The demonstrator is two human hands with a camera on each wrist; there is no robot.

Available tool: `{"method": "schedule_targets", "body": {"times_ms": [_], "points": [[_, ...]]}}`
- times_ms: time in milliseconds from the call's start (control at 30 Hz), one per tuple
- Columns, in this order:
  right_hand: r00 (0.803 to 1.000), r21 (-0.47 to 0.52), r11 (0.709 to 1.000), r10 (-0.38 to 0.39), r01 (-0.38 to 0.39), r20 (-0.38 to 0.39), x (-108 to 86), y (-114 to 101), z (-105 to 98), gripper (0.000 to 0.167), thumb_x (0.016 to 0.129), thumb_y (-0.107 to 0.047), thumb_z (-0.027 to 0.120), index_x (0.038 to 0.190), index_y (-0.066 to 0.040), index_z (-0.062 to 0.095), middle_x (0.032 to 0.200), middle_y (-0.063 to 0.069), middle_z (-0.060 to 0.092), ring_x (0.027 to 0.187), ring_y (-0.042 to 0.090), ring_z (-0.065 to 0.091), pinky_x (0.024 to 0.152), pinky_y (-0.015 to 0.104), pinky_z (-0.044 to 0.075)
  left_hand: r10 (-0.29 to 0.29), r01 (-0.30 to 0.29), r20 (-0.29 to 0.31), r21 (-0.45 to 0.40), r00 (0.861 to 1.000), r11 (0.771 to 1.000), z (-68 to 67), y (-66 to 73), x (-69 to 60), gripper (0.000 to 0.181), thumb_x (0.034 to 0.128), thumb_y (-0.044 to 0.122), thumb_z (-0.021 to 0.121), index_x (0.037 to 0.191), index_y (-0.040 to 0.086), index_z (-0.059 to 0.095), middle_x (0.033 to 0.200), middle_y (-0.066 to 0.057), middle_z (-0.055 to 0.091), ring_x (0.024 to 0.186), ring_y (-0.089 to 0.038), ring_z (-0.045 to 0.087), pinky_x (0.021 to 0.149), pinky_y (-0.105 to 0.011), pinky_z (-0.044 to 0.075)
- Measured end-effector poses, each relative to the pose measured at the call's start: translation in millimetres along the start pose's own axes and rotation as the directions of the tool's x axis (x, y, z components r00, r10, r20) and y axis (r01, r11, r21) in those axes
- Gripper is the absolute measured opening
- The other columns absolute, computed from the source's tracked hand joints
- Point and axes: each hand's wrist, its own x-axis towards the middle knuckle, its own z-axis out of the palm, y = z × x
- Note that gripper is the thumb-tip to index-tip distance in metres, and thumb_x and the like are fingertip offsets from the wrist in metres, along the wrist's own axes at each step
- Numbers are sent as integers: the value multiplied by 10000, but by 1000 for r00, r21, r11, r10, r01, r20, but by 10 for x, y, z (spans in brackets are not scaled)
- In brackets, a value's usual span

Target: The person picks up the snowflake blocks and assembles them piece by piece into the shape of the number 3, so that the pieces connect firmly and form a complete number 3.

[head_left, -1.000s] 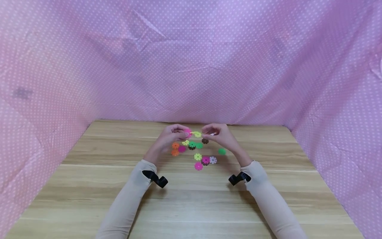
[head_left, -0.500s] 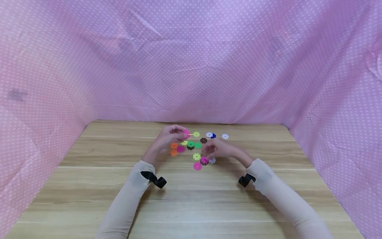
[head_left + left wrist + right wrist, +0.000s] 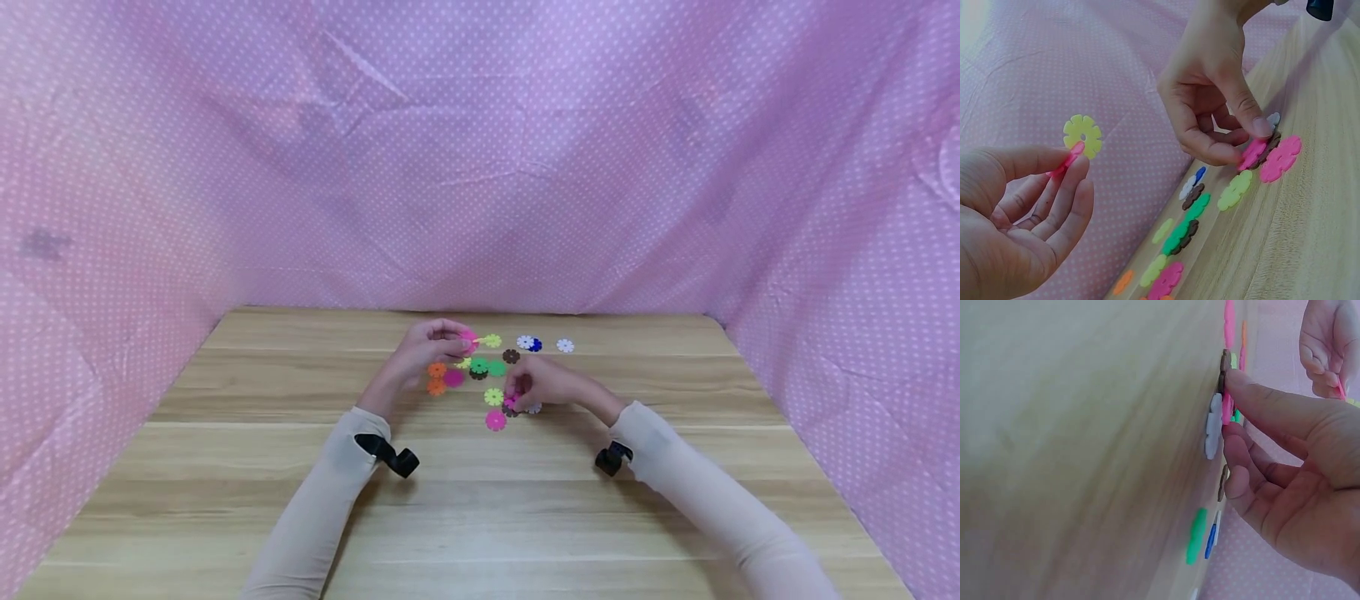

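Note:
My left hand [image 3: 427,348] pinches a pink notched plastic disc [image 3: 1065,164] between thumb and fingers above the table. A yellow notched disc [image 3: 1082,135] is joined to its edge and sticks out to the right. Lower and to the right, my right hand [image 3: 549,382] has thumb and fingertip on a magenta disc [image 3: 1254,152], pinching its edges. That disc overlaps a brown disc [image 3: 1270,150]. Close by lie a pink disc [image 3: 496,420], a yellow-green disc [image 3: 493,397] and a white disc [image 3: 1212,427], partly hidden by my right hand in the head view.
Green discs [image 3: 496,367], orange discs [image 3: 437,387] and a magenta disc [image 3: 453,378] lie left of centre on the wooden table [image 3: 480,517]. White discs [image 3: 565,345] and a blue disc [image 3: 536,345] lie farther back. A pink dotted cloth [image 3: 480,167] surrounds the table.
My right hand let go of a white disc at the back, moved toward me and now pinches the magenta disc. The left hand stays nearly still with its joined discs.

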Motion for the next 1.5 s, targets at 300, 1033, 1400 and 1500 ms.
{"method": "schedule_targets", "body": {"times_ms": [300, 1033, 1400, 1500], "points": [[997, 49, 997, 62, -60, -51, 31, 58, 1, 230, 783, 43, 817, 981, -15, 717, 846, 66, 672, 752, 116, 586, 673, 217, 534, 3, -3, 10, 1, 1000, 1000, 11, -7, -1, 293, 956, 53, 688, 1233, -20, 630, 993, -25, 712, 892, -149, 712, 923, -394, 603], [873, 525, 851, 238, 24, -426, 41, -83, -234, 236, 896, -20, 744, 1105, 76, 694, 914, 78, 757, 786, 147, 720, 898, 588, 575, 3, -3, 7, 0, 1000, 1000, 22, -44, 0, 271, 954, 79, 698, 1208, 2, 648, 979, -5, 726, 905, -155, 712, 930, -396, 601], [860, 636, 769, 279, 65, -426, 95, -147, -206, 249, 909, -29, 742, 1104, 84, 636, 869, 21, 748, 772, 136, 731, 815, 385, 636, -1, 1, -11, -8, 1000, 1000, 32, -38, 12, 268, 953, 57, 689, 1208, -10, 642, 982, -7, 726, 899, -145, 715, 953, -440, 593], [859, 660, 747, 286, 77, -424, 116, -158, -196, 219, 907, -5, 733, 1079, 83, 629, 847, 18, 744, 764, 150, 734, 815, 398, 636, 1, -1, -20, -15, 1000, 1000, 38, -37, 21, 254, 955, 54, 685, 1197, -12, 645, 968, 1, 736, 902, -147, 721, 979, -476, 578]]}}
